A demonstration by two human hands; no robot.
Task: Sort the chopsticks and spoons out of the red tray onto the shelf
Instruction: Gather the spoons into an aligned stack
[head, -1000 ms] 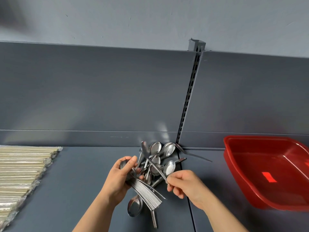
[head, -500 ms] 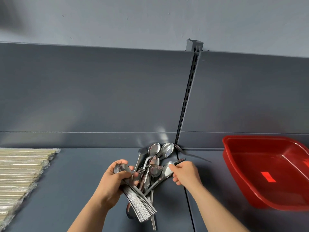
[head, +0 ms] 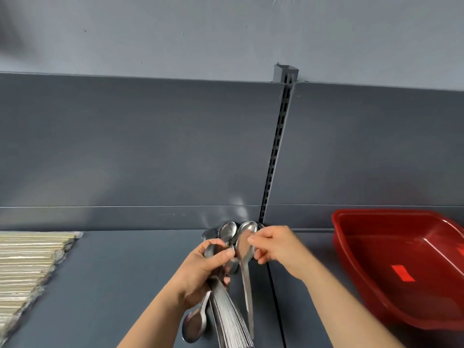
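On my head-camera feed, the left hand (head: 203, 270) is wrapped around a nested stack of steel spoons (head: 232, 322). Its thumb presses across the bowls at the top, and the handles fan down toward me. The right hand (head: 276, 244) pinches a single spoon (head: 244, 251) by the bowl between thumb and fingertips. That spoon hangs handle-down just beside the stack, close to the left thumb. Behind both hands a few loose spoons (head: 227, 231) lie on the dark grey shelf (head: 113, 285), against the foot of the back panel by the slotted upright (head: 278, 151). One more spoon (head: 194, 325) points bowl-first toward me under the left wrist, and I cannot tell whether it is in the grip or lying on the shelf. The wrapped chopsticks (head: 27, 267) lie in rows at the shelf's far left. The red tray (head: 376, 212) sits on the shelf to the right, well apart from the hands.
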